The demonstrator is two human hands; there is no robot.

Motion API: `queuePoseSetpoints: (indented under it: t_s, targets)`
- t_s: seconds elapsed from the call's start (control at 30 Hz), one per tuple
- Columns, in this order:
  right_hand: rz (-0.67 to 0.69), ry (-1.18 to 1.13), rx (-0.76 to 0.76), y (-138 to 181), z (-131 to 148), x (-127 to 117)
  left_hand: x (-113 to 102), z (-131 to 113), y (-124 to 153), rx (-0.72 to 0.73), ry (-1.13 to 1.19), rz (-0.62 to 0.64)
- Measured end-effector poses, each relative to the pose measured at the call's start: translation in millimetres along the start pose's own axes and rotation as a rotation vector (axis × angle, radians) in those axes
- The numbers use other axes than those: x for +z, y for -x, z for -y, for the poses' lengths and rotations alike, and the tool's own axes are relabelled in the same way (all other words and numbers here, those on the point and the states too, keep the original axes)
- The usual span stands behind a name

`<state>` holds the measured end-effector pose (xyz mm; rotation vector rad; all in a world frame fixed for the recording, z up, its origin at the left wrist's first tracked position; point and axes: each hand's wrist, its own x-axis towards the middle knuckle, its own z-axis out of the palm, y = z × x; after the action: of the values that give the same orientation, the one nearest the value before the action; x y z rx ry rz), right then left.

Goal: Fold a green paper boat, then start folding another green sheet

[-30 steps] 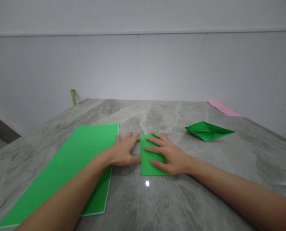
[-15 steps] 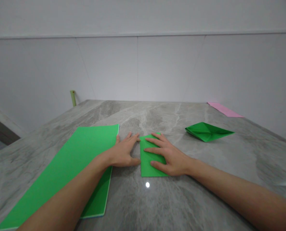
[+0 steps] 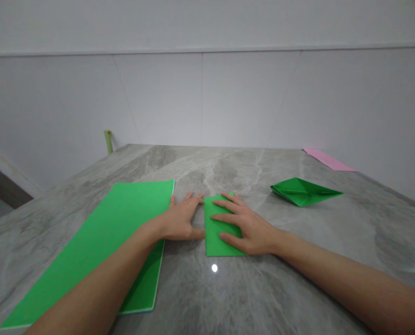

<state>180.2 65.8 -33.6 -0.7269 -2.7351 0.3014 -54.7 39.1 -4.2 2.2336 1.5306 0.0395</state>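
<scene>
A small piece of green paper (image 3: 214, 244), apparently folded, lies flat on the table in front of me. Across it rests my right hand (image 3: 244, 225), fingers spread and palm down, covering much of its right side. My left hand (image 3: 184, 217) lies at the paper's left edge, thumb and fingertips touching or nearly touching that edge, fingers apart. Under my left forearm is a stack of large green paper sheets (image 3: 123, 214). A folded green paper shape (image 3: 301, 191) with pointed ends sits to the right, beyond my right hand.
All of this lies on a grey marbled table (image 3: 193, 288). A pink paper strip (image 3: 329, 159) is at the far right edge. White wall panels (image 3: 158, 97) stand behind the table, and a light green strip (image 3: 108, 141) shows at the back left.
The whole view has shifted slightly, so things appear a little further right. Both hands keep practically the same pose on and beside the small green paper.
</scene>
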Motion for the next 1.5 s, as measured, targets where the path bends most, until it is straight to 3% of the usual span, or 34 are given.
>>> queuePoseSetpoints:
  t_s: [1.5]
  targets:
    - [-0.049,-0.026,-0.032,0.6,-1.8,2.0,-0.1,2.8,-0.3,0.009,-0.065,0.001]
